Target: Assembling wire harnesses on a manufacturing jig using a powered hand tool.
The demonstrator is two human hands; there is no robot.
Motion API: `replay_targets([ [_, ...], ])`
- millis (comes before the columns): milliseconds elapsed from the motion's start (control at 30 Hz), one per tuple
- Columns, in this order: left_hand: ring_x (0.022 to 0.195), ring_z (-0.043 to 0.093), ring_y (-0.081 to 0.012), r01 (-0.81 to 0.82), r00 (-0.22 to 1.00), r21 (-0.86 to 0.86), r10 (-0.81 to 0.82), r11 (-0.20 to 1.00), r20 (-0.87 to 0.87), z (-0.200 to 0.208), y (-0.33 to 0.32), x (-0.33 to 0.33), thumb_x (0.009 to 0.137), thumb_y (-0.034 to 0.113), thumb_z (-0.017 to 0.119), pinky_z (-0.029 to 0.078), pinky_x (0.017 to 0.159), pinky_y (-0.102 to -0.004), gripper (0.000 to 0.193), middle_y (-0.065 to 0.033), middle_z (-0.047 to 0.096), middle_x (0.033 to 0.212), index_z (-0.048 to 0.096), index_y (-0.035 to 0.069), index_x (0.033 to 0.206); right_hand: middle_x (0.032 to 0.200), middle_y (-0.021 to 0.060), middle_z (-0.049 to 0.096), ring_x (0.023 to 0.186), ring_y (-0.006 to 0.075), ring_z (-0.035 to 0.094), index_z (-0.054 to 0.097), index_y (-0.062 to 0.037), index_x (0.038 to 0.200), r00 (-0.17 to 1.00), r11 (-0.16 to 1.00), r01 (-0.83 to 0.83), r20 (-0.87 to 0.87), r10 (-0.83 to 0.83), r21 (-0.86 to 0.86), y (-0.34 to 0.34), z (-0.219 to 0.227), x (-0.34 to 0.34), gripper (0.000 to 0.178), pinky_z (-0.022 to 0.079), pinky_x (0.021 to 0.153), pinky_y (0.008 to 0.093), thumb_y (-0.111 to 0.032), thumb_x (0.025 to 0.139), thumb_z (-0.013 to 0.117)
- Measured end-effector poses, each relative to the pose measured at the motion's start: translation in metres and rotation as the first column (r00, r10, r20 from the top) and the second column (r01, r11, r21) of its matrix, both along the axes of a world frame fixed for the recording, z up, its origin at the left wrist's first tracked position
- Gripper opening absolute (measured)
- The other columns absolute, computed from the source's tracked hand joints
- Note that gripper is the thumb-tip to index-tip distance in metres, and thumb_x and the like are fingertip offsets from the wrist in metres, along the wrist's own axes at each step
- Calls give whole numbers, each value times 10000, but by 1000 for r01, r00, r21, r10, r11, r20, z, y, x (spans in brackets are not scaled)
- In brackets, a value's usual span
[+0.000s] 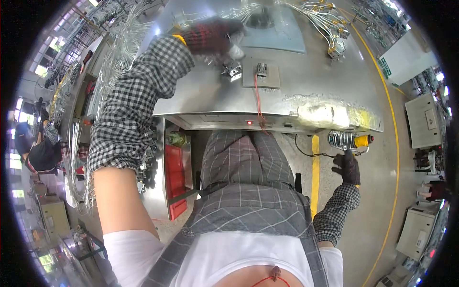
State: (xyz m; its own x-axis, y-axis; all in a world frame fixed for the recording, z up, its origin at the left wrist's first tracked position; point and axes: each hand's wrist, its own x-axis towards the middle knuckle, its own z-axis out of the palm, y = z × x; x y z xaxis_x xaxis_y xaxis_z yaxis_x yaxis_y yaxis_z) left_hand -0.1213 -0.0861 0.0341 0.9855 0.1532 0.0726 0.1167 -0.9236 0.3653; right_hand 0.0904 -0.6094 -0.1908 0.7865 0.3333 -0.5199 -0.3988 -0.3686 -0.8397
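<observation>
My left hand (209, 37), in a dark red glove, reaches across the metal table. It is blurred, and its fingers are partly hidden, so I cannot tell whether it holds anything. Close by it are a whitish piece (235, 51) and a shiny metal part (233, 70). A small metal connector (261, 69) with red wires sits on a flat plate (272, 82) near the table's front edge. Off the table's right front corner, my right hand (349, 168), also gloved, hangs with its fingers apart. Just above it is a coil-shaped holder (340, 139) with a yellow-handled tool (362, 141).
Bundles of white wires with metal ends (336, 48) lie at the table's far right, beside a bluish sheet (282, 40). More wires (119, 57) hang at the left. Below the table at left stands a red-fronted cabinet (174, 170). A black cable (306, 152) hangs under the right edge.
</observation>
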Motion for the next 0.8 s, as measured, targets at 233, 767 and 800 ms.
replay_targets([
  [233, 781, 671, -288, 196, 778, -109, -87, 975, 622, -18, -28, 36, 882, 334, 659, 536, 734, -405, 349, -137, 679, 810, 668, 63, 1103, 834, 23, 518, 727, 140, 542, 597, -156, 1276, 930, 920, 357, 29, -366, 160, 16, -8, 5, 527, 511, 633, 306, -536, 912, 624],
  [767, 1126, 583, -396, 52, 979, 406, -127, 913, 160, -69, -28, -3, 705, 345, 842, 503, 934, -483, 680, -154, 616, 1187, 566, 134, 1290, 1160, 69, 628, 1035, 199, 606, 527, -41, 1311, 935, 937, 106, 287, -208, 333, 0, -37, 73, 484, 484, 906, 343, -261, 898, 648],
  [800, 1138, 578, -395, 68, 963, 464, -181, 883, 202, -69, -29, -6, 697, 335, 848, 499, 944, -488, 682, -153, 614, 1192, 568, 137, 1286, 1147, 72, 632, 1032, 197, 604, 547, -30, 1290, 900, 952, 96, 383, -209, 292, 4, -35, 69, 468, 475, 915, 335, -253, 892, 650],
])
